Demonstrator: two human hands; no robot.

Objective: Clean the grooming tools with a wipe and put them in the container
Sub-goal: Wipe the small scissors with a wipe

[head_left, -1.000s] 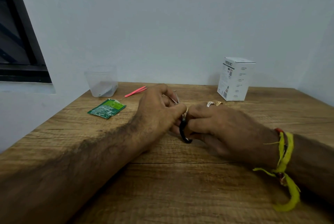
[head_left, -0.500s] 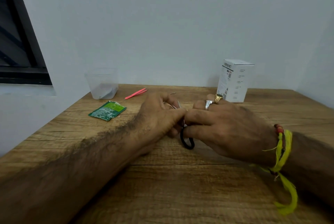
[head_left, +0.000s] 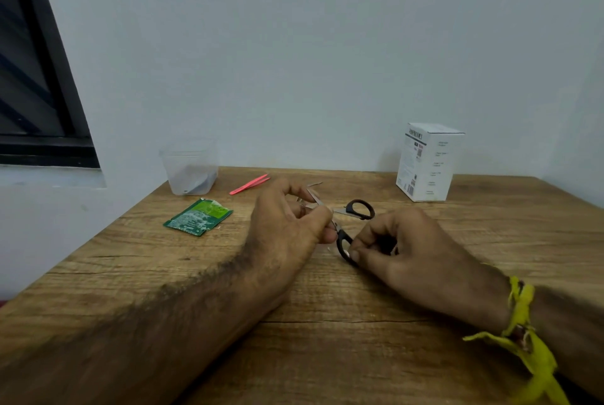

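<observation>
Small scissors with black loop handles are spread wide apart over the middle of the wooden table. My left hand pinches the metal blade end. My right hand pinches the nearer black handle loop; the other loop sticks up free behind. Any wipe in my left hand is hidden by the fingers. Pink tweezers lie further back. A clear plastic container stands at the back left corner with something grey inside.
A torn green wipe sachet lies left of my hands. A white carton stands at the back right near the wall. A small metal piece lies behind my left hand. A window frame is at the far left.
The scissors have been spread apart: the second black loop now shows behind my hands. My right hand slid back to the near handle, and its fingers have curled in.
</observation>
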